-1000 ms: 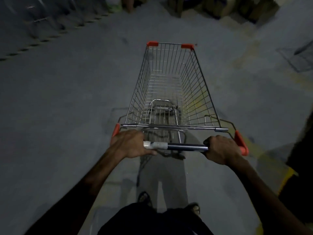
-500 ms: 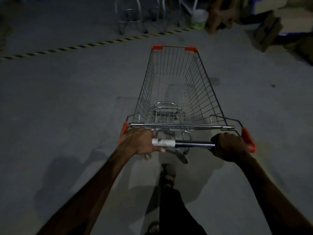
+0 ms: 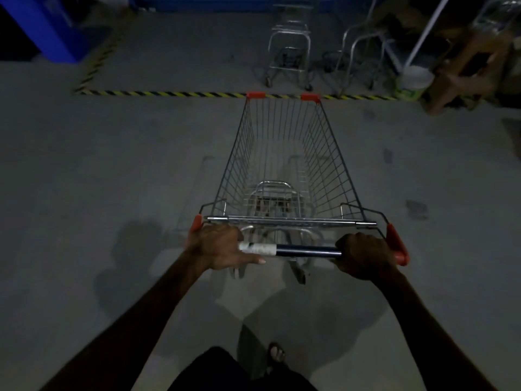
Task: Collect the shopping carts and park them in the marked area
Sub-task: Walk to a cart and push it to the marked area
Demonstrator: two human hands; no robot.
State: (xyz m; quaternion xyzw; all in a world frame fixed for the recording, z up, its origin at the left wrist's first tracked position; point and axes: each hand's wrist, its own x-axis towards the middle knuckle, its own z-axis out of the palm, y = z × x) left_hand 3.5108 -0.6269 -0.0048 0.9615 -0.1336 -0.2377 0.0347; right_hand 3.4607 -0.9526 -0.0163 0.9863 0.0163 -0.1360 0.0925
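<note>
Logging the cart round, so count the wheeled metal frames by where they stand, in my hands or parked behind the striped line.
In the hands: 1, the shopping cart
Behind the striped line: 2, the parked frames
Total: 3

A silver wire shopping cart carries 4 orange-red plastic corner caps and a dark blue handle bar wrapped partly in white tape. Yellow-and-black striped floor tape crosses the grey concrete floor.
</note>
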